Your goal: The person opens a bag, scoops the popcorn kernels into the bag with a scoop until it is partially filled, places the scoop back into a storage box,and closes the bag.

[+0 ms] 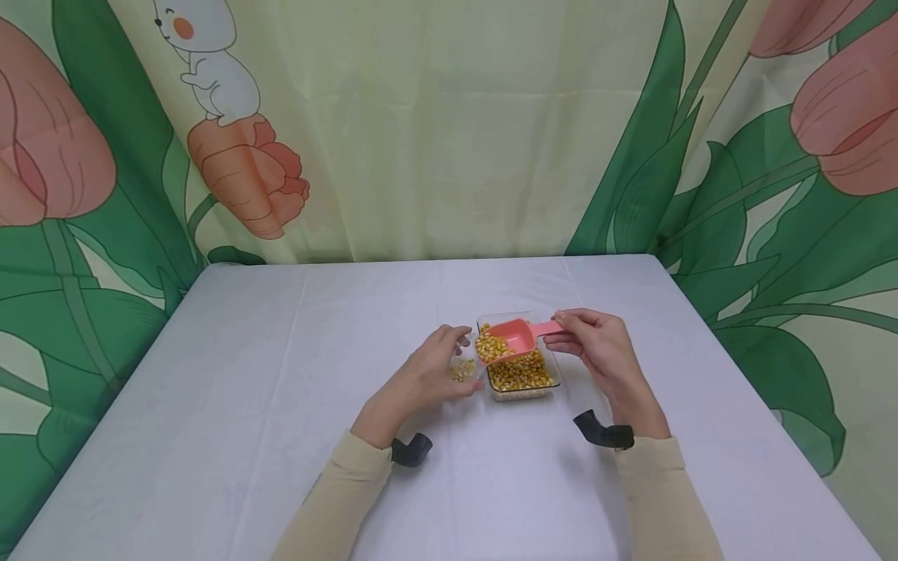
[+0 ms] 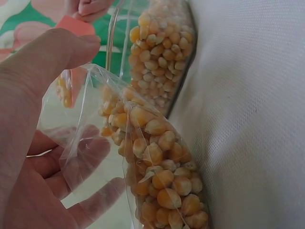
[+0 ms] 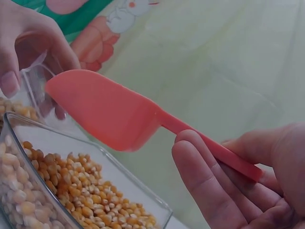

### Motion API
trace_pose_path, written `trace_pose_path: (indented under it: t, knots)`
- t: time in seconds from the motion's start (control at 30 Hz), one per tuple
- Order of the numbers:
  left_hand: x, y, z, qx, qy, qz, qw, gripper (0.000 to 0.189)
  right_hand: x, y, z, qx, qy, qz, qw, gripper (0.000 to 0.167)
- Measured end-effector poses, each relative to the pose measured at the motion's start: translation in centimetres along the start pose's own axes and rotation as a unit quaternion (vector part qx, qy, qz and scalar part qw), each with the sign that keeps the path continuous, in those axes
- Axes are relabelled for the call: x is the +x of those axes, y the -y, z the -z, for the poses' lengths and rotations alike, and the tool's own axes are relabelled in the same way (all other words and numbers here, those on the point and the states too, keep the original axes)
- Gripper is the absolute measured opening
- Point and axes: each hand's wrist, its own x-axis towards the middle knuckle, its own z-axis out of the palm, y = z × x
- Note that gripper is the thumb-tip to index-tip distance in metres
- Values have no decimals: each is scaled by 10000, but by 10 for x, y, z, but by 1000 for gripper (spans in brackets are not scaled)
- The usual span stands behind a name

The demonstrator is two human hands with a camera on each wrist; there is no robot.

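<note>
My right hand [image 1: 605,354] grips the thin handle of a pink scoop [image 1: 521,336] between thumb and fingers. Corn kernels [image 1: 493,347] fill the scoop's front, and its lip hangs at the mouth of a clear plastic bag [image 2: 78,112]. With thumb and fingers spread around that mouth, my left hand [image 1: 421,374] holds the bag; some fingers show through the plastic in the left wrist view. Kernels [image 2: 164,179] lie inside the bag's lower part. Below the scoop stands a clear rectangular container [image 1: 519,396], holding many more kernels [image 3: 90,191].
A white cloth covers the table [image 1: 210,405]. Behind it hangs a curtain [image 1: 449,156] printed with tulips, leaves and a rabbit on a carrot. Each wrist wears a black camera mount [image 1: 605,432]. The bag stands just left of the container.
</note>
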Motion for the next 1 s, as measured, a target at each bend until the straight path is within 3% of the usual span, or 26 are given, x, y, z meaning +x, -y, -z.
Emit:
trace_pose_path:
  t: [0.3, 1.0]
  knots:
    - [-1, 0, 1, -41, -63, -154, 9999, 79, -4, 4, -9, -496, -11, 360, 9981, 47]
    - [-2, -7, 7, 38, -600, -631, 9962, 73, -28, 30, -24, -1311, -284, 1435, 9805, 37]
